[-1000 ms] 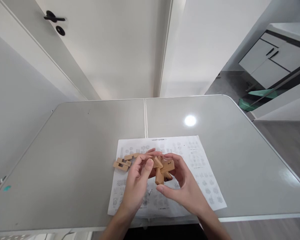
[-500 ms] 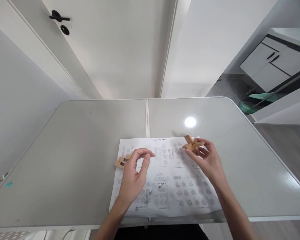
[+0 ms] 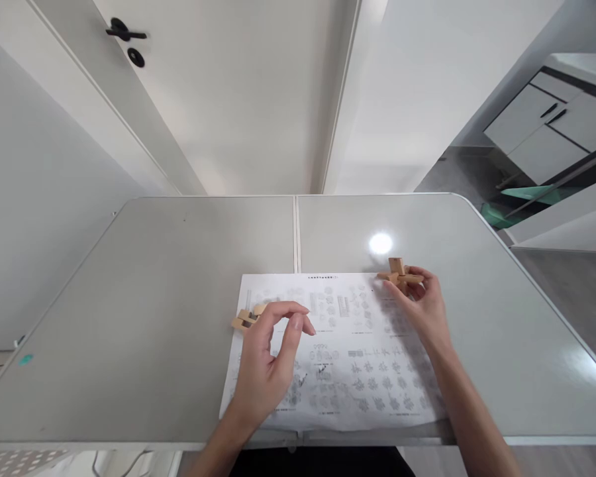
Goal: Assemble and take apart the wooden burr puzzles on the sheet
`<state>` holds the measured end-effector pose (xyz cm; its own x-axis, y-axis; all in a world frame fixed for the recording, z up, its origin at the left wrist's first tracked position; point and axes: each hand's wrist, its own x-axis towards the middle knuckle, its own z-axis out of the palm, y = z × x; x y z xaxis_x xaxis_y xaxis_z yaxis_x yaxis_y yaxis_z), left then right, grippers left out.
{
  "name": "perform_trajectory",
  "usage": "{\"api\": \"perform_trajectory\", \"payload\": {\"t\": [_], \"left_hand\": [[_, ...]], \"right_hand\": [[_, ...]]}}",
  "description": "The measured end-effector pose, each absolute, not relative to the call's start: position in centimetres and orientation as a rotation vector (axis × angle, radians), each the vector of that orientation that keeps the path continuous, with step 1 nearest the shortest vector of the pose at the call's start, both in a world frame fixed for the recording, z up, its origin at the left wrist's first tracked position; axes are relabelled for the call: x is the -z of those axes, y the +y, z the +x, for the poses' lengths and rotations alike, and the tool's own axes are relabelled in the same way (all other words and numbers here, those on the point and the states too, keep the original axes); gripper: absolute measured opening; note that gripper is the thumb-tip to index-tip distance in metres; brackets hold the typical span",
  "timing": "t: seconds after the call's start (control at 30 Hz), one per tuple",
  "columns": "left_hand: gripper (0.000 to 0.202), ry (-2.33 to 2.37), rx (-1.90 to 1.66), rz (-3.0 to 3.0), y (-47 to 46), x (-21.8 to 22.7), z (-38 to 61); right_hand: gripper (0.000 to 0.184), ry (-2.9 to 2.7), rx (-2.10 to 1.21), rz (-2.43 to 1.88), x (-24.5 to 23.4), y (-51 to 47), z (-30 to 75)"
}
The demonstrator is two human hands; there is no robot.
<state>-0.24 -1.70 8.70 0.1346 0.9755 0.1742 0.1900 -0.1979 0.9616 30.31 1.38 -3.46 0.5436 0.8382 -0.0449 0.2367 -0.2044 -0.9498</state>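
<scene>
Moved since the earliest frame: one interlocked wooden assembly [image 3: 401, 279], carried from between both hands, above the middle of the sheet, to the sheet's far right corner. It is held by the right hand [image 3: 424, 311], thumb and fingers being closed about its near and right sides; one block is pointed away from the hand. Whether the tabletop is touched by it cannot be told.

Left hand [image 3: 267, 364]: raised over the left part of the sheet, fingers loosely curled, thumb set near the fingertips; nothing is seen to be gripped.

Loose wooden pieces [image 3: 242, 320]: placed at the sheet's left edge, partly hidden by the left hand.

Printed sheet [image 3: 298, 341]: one, white, covered with small grey diagrams, laid at the near side of the grey table [image 3: 169, 318], across its central seam.
</scene>
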Motion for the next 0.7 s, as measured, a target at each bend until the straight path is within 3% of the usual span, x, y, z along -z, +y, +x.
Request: {"api": "perform_trajectory", "payload": {"t": [0.7], "left_hand": [[0.026,1.154,-1.2,1.367,-2.6,-10.0,-0.6]], "right_hand": [[0.075,-0.955,-0.531,-1.984,3.8,1.3,31.8]]}}
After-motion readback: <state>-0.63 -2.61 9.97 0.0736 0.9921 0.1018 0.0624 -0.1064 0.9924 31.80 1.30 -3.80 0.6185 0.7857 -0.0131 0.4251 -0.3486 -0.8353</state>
